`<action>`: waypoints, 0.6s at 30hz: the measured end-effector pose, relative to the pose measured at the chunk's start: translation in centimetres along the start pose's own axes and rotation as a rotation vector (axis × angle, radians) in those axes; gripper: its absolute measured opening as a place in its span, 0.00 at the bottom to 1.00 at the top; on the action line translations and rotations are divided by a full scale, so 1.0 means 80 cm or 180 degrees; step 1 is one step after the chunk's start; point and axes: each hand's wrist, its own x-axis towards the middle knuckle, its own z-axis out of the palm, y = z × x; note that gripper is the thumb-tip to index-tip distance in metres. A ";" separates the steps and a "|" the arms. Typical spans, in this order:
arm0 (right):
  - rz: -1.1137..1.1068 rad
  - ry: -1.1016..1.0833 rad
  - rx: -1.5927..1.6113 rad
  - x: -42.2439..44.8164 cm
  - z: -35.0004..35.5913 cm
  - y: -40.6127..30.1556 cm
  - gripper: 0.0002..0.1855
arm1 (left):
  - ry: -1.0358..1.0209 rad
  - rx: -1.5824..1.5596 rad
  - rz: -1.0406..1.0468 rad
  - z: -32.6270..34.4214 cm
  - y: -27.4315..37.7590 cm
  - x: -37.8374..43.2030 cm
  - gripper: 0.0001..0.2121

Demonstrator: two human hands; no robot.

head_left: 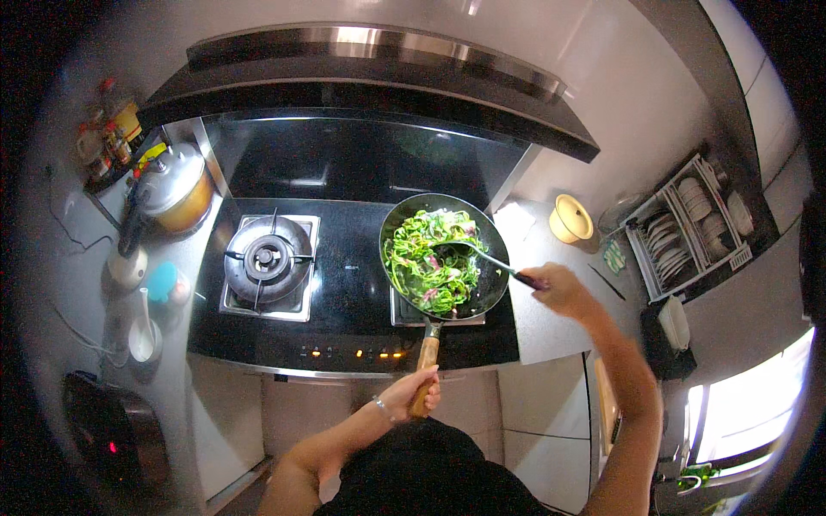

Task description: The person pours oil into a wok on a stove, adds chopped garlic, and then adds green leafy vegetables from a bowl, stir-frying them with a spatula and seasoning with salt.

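My left hand [413,395] is wrapped around the wooden handle [428,351] of a dark wok [493,293]. The wok sits over the right burner of a black glass gas stove [352,258]. Leafy greens [431,248], with some reddish-purple bits among them, fill most of the wok. In my right hand [560,291] is the dark grip of a metal spatula or ladle [488,259]. Its head lies among the greens and is partly hidden by them.
A bare burner [266,256] is at the left. Beyond it stand a pressure cooker [173,187] and a white bowl with a spoon [143,338]. On the right are a yellow bowl [571,219] and a dish rack [687,226] with plates. A range hood [374,90] overhangs the stove.
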 end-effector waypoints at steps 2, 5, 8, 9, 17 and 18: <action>0.0472 -0.0399 0.0324 0.021 -0.046 -0.003 0.18 | -0.0080 -0.0020 0.0056 -0.002 0.003 -0.004 0.11; 0.1172 -0.0887 0.0658 0.048 -0.109 -0.009 0.17 | -0.0223 -0.0101 0.0124 -0.012 0.003 -0.004 0.11; 0.1755 -0.1162 0.0745 0.082 -0.114 0.015 0.18 | 0.0056 0.0019 0.0071 -0.004 0.005 -0.006 0.11; 0.1735 -0.1146 0.0732 0.090 -0.098 0.055 0.18 | 0.0046 0.0025 0.0097 -0.005 0.004 -0.006 0.11; 0.1554 -0.1507 0.3109 0.075 0.012 0.086 0.20 | 0.0038 0.0153 0.0096 -0.003 0.006 -0.010 0.11; 0.1291 -0.1565 0.2876 0.071 -0.002 0.079 0.21 | 0.0067 0.0182 0.0117 -0.001 0.004 -0.011 0.11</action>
